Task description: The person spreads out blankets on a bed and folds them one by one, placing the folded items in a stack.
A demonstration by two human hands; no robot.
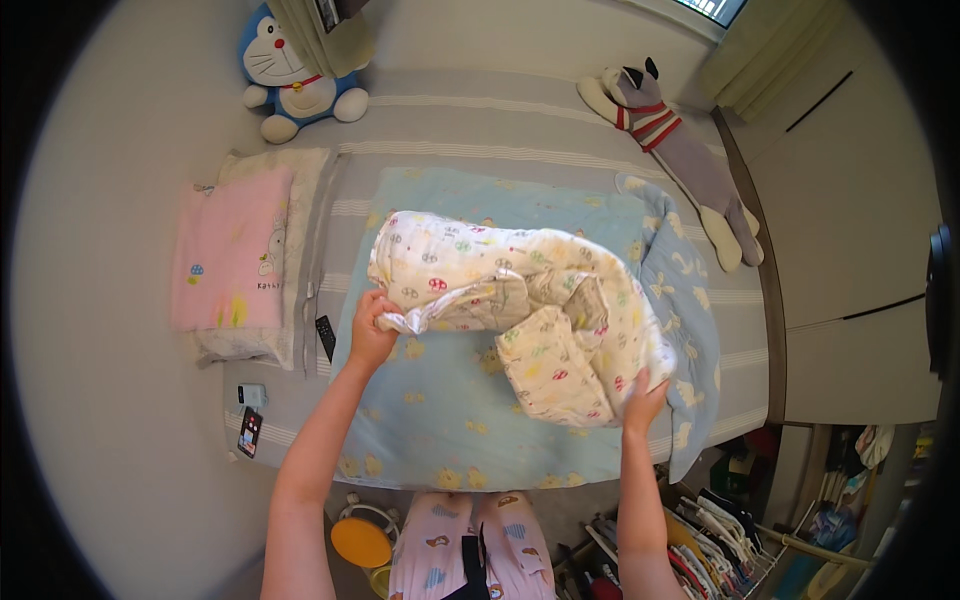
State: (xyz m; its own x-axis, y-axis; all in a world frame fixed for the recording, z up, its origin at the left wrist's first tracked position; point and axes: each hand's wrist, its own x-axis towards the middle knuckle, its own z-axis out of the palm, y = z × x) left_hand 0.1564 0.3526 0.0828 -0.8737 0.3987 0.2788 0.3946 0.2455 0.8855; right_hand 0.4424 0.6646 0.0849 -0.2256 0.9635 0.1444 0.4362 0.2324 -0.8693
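Note:
A white blanket [455, 245] with small coloured mushroom prints is bunched in a curve over the bed. Its left corner is gripped by my left hand [374, 325], fingers closed round the edge. At the lower right end, my right hand [644, 402] is closed on the cloth too. Between the hands the fabric is folded and crumpled, with a flap [560, 370] hanging toward me. Beneath it a light blue sheet [430, 420] with yellow prints is spread out. A blue patterned cover [690, 290] lies rumpled along the sheet's right side.
On the left lie a pink pillow [230, 250], a black remote [326, 338], a phone [250, 432] and a light blue device [252, 395]. Plush toys, one blue [300, 75] and one grey [690, 170], are at the back. A yellow stool [362, 542] and hanging clothes [700, 550] are near me.

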